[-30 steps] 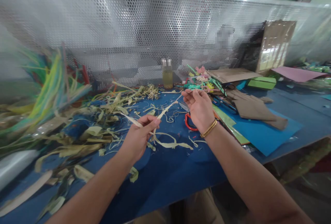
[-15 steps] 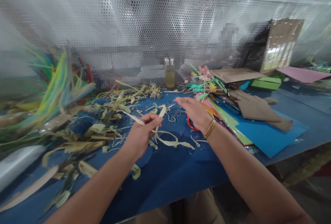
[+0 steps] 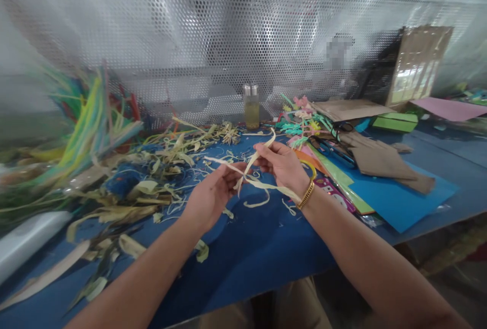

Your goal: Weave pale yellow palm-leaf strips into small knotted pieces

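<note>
Over the blue table, my right hand (image 3: pixel 283 164) pinches a pale dried husk strip (image 3: pixel 252 159) between thumb and fingers, its end pointing up past the thumb. My left hand (image 3: pixel 211 192) is closed around the same bundle from the left, fingers curled behind the crossing strips. A whitish stem-like length (image 3: pixel 222 162) sticks out leftward over its fingers. Another long strip (image 3: pixel 274 187) trails from the crossing toward my right wrist. Partly behind that wrist lie scissors with a yellow and red handle (image 3: pixel 313 169). A loose curled strip (image 3: pixel 258 203) lies below my hands.
Husk scraps (image 3: pixel 167 159) litter the left side, near a bunch of coloured stems (image 3: pixel 89 126). A lidded glass bottle (image 3: pixel 251 108) stands at the back before a perforated metal screen (image 3: pixel 182 40). Blue paper (image 3: pixel 403 207), brown cardboard (image 3: pixel 380 159) and small craft flowers (image 3: pixel 299 121) lie rightward.
My right hand has come left and down from its outstretched pose and now pinches the husk strip. My left hand has turned, its thumb no longer pressed on top of the strip.
</note>
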### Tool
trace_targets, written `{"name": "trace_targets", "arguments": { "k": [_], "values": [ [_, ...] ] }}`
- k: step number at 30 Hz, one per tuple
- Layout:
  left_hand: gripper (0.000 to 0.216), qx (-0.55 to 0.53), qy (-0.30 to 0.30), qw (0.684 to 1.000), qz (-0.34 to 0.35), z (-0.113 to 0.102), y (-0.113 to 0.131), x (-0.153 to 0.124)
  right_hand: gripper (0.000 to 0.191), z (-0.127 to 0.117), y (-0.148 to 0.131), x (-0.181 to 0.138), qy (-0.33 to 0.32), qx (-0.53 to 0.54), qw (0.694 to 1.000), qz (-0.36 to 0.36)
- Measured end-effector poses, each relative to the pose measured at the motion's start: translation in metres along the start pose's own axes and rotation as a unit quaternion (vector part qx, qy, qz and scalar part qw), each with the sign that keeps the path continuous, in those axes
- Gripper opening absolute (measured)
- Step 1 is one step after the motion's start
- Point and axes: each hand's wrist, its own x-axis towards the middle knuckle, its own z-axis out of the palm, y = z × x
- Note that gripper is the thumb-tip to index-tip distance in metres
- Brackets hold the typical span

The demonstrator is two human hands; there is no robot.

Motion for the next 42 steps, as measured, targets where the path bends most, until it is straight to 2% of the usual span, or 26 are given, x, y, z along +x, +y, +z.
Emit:
{"name": "trace_targets", "arguments": {
  "k": [5, 9, 12, 23, 26, 28, 29, 30, 32, 34, 36, 39, 40, 42],
  "values": [
    [0.01, 0.074, 0.028, 0.994, 0.072, -0.005, -0.005, 0.003, 0.029, 0.002, 0.0, -0.001, 0.012, 0.009, 1.0, -0.022],
    [0.014, 0.114, 0.07, 0.985, 0.11, -0.005, -0.007, 0.005, 0.027, 0.002, 0.002, -0.001, 0.008, -0.006, 0.999, -0.042],
    [0.018, 0.11, 0.096, 0.983, 0.109, -0.006, -0.007, 0.006, 0.026, 0.001, 0.003, -0.001, 0.021, -0.019, 0.998, -0.062],
    [0.02, 0.074, 0.117, 0.988, 0.07, -0.004, -0.003, 0.004, 0.029, -0.011, -0.008, 0.007, 0.087, -0.027, 0.986, -0.141],
    [0.018, 0.043, 0.092, 0.993, 0.057, -0.005, -0.004, 0.006, 0.025, -0.015, -0.007, 0.009, 0.148, -0.093, 0.961, -0.214],
    [0.018, 0.025, 0.081, 0.995, 0.057, -0.006, -0.005, 0.008, 0.034, -0.016, -0.007, 0.007, 0.191, -0.181, 0.921, -0.288],
    [0.017, 0.019, 0.077, 0.995, 0.056, -0.007, -0.006, 0.009, 0.034, -0.015, -0.008, 0.005, 0.194, -0.231, 0.898, -0.32],
    [0.017, 0.016, 0.072, 0.996, 0.055, -0.008, -0.007, 0.01, 0.026, -0.014, -0.009, 0.002, 0.176, -0.278, 0.879, -0.345],
    [0.016, 0.016, 0.062, 0.996, 0.057, -0.008, -0.009, 0.01, 0.011, -0.011, -0.009, -0.003, 0.115, -0.345, 0.86, -0.359],
    [0.014, 0.024, 0.05, 0.997, 0.051, -0.008, -0.01, 0.01, 0.021, -0.007, -0.006, -0.006, 0.061, -0.38, 0.864, -0.324],
    [0.014, 0.034, 0.035, 0.998, 0.038, -0.007, -0.01, 0.008, 0.03, -0.004, -0.001, -0.007, 0.004, -0.37, 0.894, -0.254],
    [0.013, 0.051, 0.011, 0.998, 0.025, -0.005, -0.011, 0.006, 0.029, 0.002, 0.005, -0.008, -0.101, -0.272, 0.947, -0.136],
    [0.013, 0.056, 0.005, 0.998, 0.022, -0.005, -0.011, 0.005, 0.025, 0.004, 0.006, -0.008, -0.121, -0.233, 0.959, -0.108],
    [0.012, 0.06, -0.002, 0.998, 0.014, -0.005, -0.012, 0.005, 0.018, 0.007, 0.005, -0.009, -0.12, -0.168, 0.976, -0.073]
  ]
}}
